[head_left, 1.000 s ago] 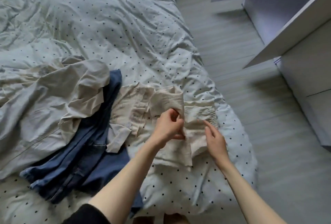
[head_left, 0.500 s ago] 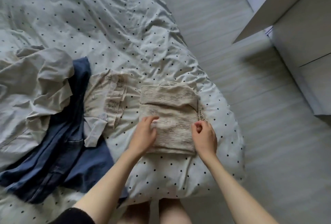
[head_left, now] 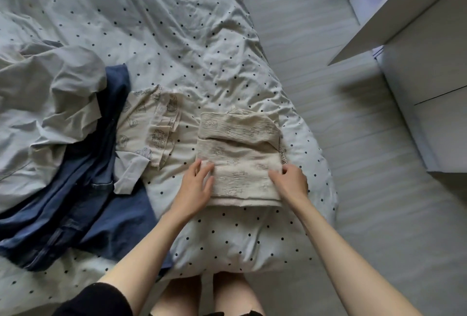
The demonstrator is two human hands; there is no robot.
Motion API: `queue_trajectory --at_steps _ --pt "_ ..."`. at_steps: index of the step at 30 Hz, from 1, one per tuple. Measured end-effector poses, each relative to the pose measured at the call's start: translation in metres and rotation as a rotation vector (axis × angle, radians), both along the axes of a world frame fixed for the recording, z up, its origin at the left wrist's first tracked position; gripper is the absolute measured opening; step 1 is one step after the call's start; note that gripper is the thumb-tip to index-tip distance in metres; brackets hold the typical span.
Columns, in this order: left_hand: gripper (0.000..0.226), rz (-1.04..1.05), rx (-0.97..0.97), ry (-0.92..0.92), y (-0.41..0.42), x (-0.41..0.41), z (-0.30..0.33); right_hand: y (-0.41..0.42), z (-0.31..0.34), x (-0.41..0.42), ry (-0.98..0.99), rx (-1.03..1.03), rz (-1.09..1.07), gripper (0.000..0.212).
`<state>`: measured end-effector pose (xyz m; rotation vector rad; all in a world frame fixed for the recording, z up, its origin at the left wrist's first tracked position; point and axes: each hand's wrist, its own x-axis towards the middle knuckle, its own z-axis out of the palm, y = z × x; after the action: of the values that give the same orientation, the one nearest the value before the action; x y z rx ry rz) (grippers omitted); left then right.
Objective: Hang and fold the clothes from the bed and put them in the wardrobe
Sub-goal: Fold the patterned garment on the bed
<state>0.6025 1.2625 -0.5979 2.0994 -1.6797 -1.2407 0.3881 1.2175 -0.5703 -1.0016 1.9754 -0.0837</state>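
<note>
The folded beige garment (head_left: pixel 240 159) lies flat on the dotted duvet (head_left: pixel 177 37) near the foot corner of the bed, forming a roughly rectangular stack with a printed pattern faintly visible on its top layer. The left hand (head_left: pixel 195 189) rests against the left edge of this stack, fingers extended and loosely spread, with the fingertips lying on the fabric; nothing is gripped. The right hand (head_left: pixel 290 183) sits on the right edge of the stack with its fingers curled inward onto the cloth; whether they pinch a fold or merely press on it cannot be determined. The stack lies between the two hands and extends away from them toward the head of the bed. Just to the left of the left hand lies a second beige patterned garment (head_left: pixel 149 123), unfolded and partly spread. Further left of that hand, a dark blue garment (head_left: pixel 83 202) lies crumpled, touching the patterned piece. Beyond it, a light grey garment (head_left: pixel 50 103) is heaped, overlapping the upper part of the blue one. To the right of the right hand, past the bed edge, is a pale striped floor (head_left: pixel 353 139), and further right stands the white wardrobe (head_left: pixel 429 75) with an open door (head_left: pixel 404 7).
</note>
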Motion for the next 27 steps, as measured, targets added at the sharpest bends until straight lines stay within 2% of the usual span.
queue_trajectory --at_steps 2,6,9,11,14,16,17,18,20,23,25,27 --pt "0.045 -0.061 -0.010 -0.007 0.007 -0.001 -0.003 -0.015 0.016 0.000 -0.090 -0.151 0.010 0.018" --pt "0.056 -0.171 0.015 -0.057 0.018 -0.002 -0.009 -0.034 0.036 0.003 -0.338 -0.263 0.056 0.010" --pt "0.062 -0.197 0.008 -0.094 0.020 -0.004 -0.010 -0.038 0.038 0.004 -0.460 -0.347 0.119 0.029" --pt "0.064 -0.229 0.014 -0.134 0.019 -0.004 -0.011 -0.035 0.027 -0.002 -0.415 -0.346 0.051 0.029" --pt "0.066 -0.326 0.050 -0.220 0.020 -0.003 -0.014 -0.025 0.001 -0.018 -0.179 -0.187 -0.134 0.018" --pt "0.070 -0.384 0.066 -0.259 0.020 -0.001 -0.015 -0.019 -0.011 -0.025 -0.076 -0.098 -0.209 0.028" --pt "0.075 -0.421 0.072 -0.282 0.019 0.001 -0.015 -0.017 -0.012 -0.024 -0.031 -0.121 -0.206 0.032" --pt "0.082 -0.463 0.082 -0.310 0.018 0.004 -0.017 -0.015 -0.012 -0.022 0.030 -0.190 -0.149 0.035" --pt "0.094 -0.535 0.100 -0.371 0.018 0.009 -0.018 -0.007 -0.008 -0.013 0.177 -0.393 0.139 0.037" --pt "0.085 -0.562 0.034 -0.444 0.016 0.013 -0.019 0.016 -0.012 0.002 0.284 -0.600 0.702 0.045" --pt "0.073 -0.569 -0.047 -0.452 0.012 0.012 -0.020 0.026 -0.019 0.004 0.329 -0.474 1.000 0.062" --pt "0.070 -0.605 -0.107 -0.463 0.008 0.011 -0.022 0.026 -0.030 0.000 0.423 -0.284 1.142 0.078"
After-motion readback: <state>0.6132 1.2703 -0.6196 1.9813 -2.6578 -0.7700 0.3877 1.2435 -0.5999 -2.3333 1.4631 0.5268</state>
